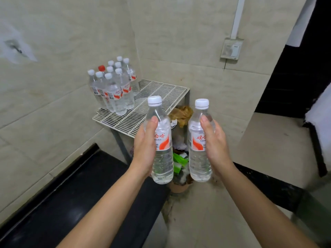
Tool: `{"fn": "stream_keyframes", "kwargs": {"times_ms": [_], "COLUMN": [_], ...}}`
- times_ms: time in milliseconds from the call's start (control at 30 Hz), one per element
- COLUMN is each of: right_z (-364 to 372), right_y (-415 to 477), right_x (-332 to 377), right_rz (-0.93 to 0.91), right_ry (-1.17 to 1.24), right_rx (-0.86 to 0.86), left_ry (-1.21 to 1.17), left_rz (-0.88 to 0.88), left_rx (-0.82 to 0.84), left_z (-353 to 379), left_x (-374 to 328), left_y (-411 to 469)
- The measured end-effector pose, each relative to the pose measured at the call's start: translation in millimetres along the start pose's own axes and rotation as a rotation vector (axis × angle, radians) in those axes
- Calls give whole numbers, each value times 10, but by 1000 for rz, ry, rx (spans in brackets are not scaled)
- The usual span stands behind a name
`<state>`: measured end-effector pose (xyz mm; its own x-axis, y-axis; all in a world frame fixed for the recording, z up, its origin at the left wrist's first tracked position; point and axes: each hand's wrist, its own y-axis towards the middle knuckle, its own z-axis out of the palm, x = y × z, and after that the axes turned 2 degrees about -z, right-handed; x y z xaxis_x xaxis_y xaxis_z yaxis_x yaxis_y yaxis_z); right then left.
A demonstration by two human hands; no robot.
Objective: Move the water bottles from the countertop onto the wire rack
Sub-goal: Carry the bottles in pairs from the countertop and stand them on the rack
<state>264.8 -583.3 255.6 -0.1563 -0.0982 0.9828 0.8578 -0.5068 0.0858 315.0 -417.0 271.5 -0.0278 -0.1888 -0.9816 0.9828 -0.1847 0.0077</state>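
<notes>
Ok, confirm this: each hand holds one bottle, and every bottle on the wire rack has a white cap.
Wrong on the caps. The head view shows one red-capped bottle among the white-capped bottles on the wire rack. The left hand and right hand do hold one each.

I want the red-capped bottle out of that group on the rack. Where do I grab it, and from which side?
Probably by its cap and neck, pinched from straight above. The red-capped bottle stands upright at the back of the group, with white-capped bottles crowding its body, so only its top shows free.
</notes>
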Motion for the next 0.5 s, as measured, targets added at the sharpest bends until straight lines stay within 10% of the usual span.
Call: {"fn": "stream_keyframes", "kwargs": {"times_ms": [500], "right_z": [388], "right_y": [2973], "right_x": [-393], "right_rz": [-6], "right_ry": [-236], "right_rx": [126], "left_ry": [91], "left_rz": [72], "left_rx": [-190], "left_z": [438], "left_x": [453], "left_y": [2588]}}
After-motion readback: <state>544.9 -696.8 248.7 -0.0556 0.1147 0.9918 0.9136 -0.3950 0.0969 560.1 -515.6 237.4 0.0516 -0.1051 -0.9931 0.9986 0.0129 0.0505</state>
